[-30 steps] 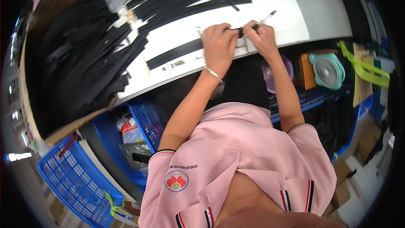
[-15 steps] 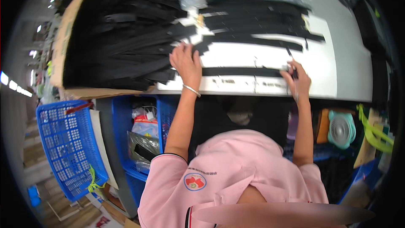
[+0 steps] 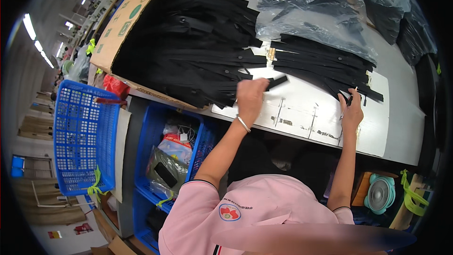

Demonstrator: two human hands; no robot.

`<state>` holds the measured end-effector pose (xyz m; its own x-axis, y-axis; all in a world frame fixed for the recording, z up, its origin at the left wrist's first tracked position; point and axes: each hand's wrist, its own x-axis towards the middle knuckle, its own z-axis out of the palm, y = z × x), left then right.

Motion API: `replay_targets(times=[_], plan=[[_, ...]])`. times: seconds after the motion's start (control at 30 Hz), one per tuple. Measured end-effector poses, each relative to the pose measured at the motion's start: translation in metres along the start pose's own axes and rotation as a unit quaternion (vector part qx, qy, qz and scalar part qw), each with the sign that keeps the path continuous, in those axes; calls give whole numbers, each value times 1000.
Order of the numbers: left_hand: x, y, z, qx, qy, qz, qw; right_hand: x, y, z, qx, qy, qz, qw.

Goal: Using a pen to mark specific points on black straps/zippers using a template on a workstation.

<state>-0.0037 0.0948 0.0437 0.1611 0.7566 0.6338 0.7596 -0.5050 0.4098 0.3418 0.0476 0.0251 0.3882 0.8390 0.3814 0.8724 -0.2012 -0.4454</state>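
Note:
My left hand, with a bangle at the wrist, is closed by the front edge of the black pile. From its fingers a short end of a black fabric strip sticks out to the right. At the right, my right hand is closed round a thin dark pen-like tool, whose exact kind I cannot make out. It is close to the ends of the right-hand row of black strips. Below both hands lies a white board with dark lines and worn marks.
An open cardboard box on its side holds many black strips. Clear plastic bags lie at the back. A blue basket hangs at the left; a blue crate and a small teal fan are below the table.
The black strip that lay along the board's front is no longer there. My left hand has shifted and closed on a strip. My right hand stays by the right-hand strip ends. The view has tilted.

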Motion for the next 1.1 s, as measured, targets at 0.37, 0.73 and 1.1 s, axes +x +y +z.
replay_targets(times=[0.37, 0.73, 1.1], plan=[[-34, 108, 80, -194, -117, 75, 971, -104, -33, -31, 121, 16, -104, 987], [-42, 102, 60, -176, -112, 41, 977, -121, 50, -53, -45, 42, -175, 983], [-87, 67, 3, -9, -187, -32, 982, -122, 52, -51, -44, 48, -163, 984]])
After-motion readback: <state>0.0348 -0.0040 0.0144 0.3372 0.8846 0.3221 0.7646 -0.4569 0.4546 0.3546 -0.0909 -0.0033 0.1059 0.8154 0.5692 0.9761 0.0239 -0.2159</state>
